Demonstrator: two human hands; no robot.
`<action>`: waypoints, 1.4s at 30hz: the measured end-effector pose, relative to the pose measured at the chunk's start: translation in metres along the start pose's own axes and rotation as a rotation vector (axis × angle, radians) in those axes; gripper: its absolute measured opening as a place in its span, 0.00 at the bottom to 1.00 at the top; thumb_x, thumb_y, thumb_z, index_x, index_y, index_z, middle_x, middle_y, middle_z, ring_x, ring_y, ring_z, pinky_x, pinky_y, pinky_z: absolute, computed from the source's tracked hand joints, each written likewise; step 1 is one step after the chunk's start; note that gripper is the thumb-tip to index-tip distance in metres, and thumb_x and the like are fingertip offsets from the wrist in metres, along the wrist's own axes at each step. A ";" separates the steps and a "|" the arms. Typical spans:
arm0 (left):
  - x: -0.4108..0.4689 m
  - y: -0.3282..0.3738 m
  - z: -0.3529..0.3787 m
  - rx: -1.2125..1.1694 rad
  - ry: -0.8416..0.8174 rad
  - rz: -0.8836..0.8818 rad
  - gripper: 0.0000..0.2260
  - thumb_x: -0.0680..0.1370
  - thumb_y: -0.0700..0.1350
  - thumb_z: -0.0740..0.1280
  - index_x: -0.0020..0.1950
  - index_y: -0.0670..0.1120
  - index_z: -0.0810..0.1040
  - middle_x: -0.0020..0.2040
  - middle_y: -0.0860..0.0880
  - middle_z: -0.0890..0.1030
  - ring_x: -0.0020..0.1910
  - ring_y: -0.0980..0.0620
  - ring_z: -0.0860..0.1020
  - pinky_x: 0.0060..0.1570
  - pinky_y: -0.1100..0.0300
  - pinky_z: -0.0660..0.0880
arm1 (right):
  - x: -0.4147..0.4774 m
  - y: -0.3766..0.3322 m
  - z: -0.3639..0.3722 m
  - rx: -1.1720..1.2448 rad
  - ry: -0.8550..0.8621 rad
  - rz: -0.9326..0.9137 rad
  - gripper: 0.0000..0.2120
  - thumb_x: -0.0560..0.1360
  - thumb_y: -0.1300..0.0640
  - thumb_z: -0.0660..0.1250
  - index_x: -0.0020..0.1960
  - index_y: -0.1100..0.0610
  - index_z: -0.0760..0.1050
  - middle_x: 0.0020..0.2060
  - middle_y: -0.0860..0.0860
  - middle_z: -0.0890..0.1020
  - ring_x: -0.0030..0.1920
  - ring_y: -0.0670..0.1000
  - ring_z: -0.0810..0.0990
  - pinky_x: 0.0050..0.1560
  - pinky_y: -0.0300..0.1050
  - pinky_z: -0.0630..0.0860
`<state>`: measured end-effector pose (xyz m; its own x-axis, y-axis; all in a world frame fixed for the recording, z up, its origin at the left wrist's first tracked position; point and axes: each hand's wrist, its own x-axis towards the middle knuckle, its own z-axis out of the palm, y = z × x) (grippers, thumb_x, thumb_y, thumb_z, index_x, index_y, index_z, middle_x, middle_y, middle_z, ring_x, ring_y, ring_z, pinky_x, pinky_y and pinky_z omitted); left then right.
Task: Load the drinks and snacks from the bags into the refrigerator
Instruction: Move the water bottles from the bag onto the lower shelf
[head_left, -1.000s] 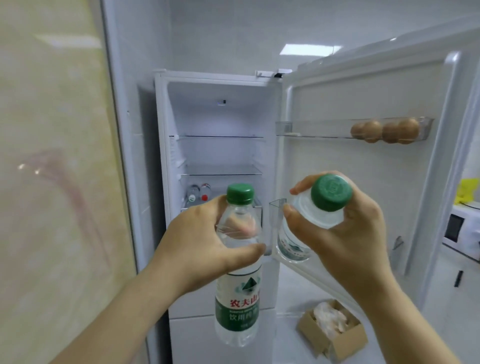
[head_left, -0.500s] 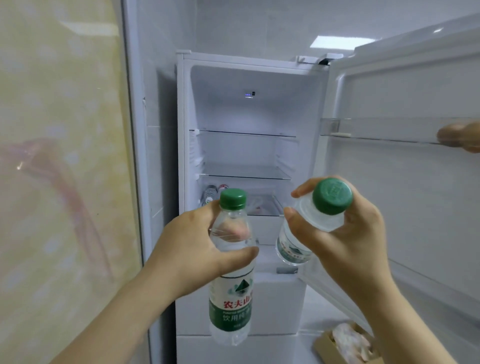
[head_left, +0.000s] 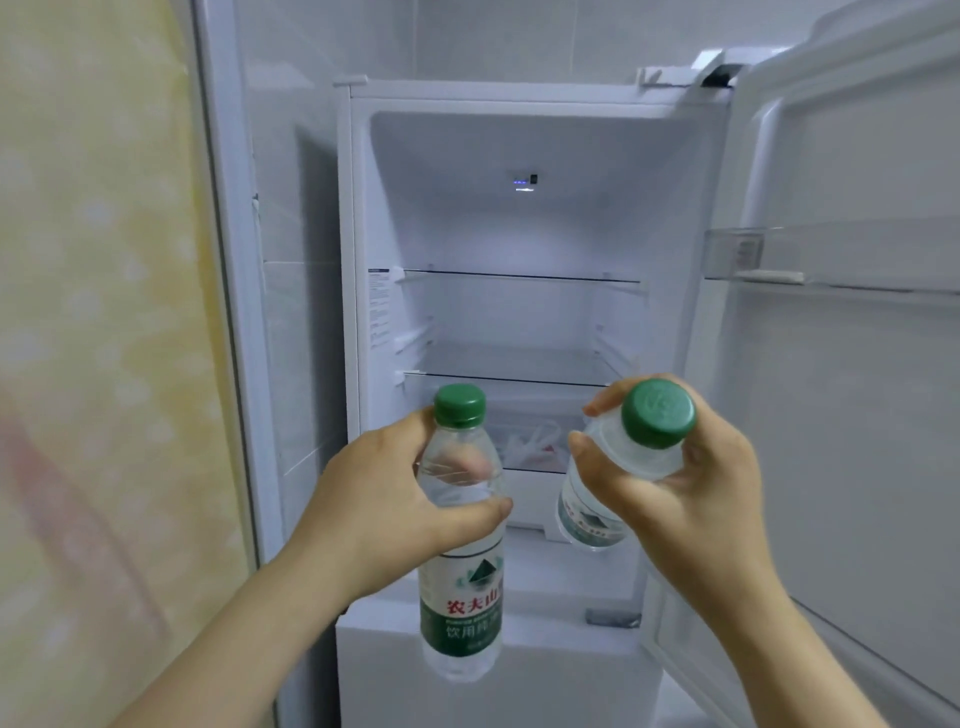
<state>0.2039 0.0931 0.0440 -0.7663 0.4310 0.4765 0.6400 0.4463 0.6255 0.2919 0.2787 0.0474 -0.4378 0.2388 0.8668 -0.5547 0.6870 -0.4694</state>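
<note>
A yellow, pale-spotted panel (head_left: 93, 260) is crossed by a pinkish streak (head_left: 67, 499) low down. A white upright frame (head_left: 228, 312) is set against the panel's right edge, and pale wall tiles (head_left: 493, 36) are seen beyond that.

Left wall (head_left: 93, 312): yellow and cream, with pale spots and a soft pink streak low down; it all looks blurry.
White post (head_left: 221, 260): a tall white strip, right beside the yellow wall, running from top to bottom.
Side wall (head_left: 291, 182): shiny white, with thin lines across it and a grey shadow along its right edge.
Back wall (head_left: 519, 36): pale grey-white tiles up top, with thin lines going up and down.
Light: soft, cool and white all over.
</note>
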 end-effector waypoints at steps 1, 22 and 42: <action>0.007 -0.003 0.003 -0.005 0.001 -0.003 0.17 0.63 0.59 0.75 0.48 0.59 0.76 0.44 0.71 0.80 0.45 0.69 0.78 0.49 0.60 0.77 | 0.003 0.008 0.002 0.001 -0.002 0.007 0.08 0.66 0.55 0.74 0.42 0.53 0.77 0.39 0.48 0.81 0.40 0.50 0.79 0.40 0.49 0.76; 0.214 -0.140 0.077 -0.012 0.066 0.165 0.22 0.62 0.61 0.74 0.53 0.59 0.74 0.43 0.62 0.81 0.45 0.58 0.79 0.46 0.58 0.76 | 0.077 0.179 0.119 -0.102 0.064 0.140 0.09 0.64 0.56 0.75 0.42 0.53 0.78 0.39 0.46 0.82 0.41 0.46 0.81 0.42 0.36 0.76; 0.279 -0.187 0.149 -0.011 0.134 0.226 0.25 0.61 0.65 0.68 0.56 0.59 0.75 0.47 0.61 0.80 0.48 0.61 0.75 0.41 0.77 0.67 | 0.091 0.298 0.148 -0.086 0.113 0.269 0.08 0.65 0.56 0.74 0.42 0.54 0.78 0.39 0.44 0.82 0.41 0.44 0.80 0.42 0.29 0.71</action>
<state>-0.1209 0.2465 -0.0318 -0.6053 0.4110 0.6817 0.7956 0.3413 0.5006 -0.0180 0.4031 -0.0386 -0.4772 0.4915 0.7285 -0.3655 0.6428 -0.6731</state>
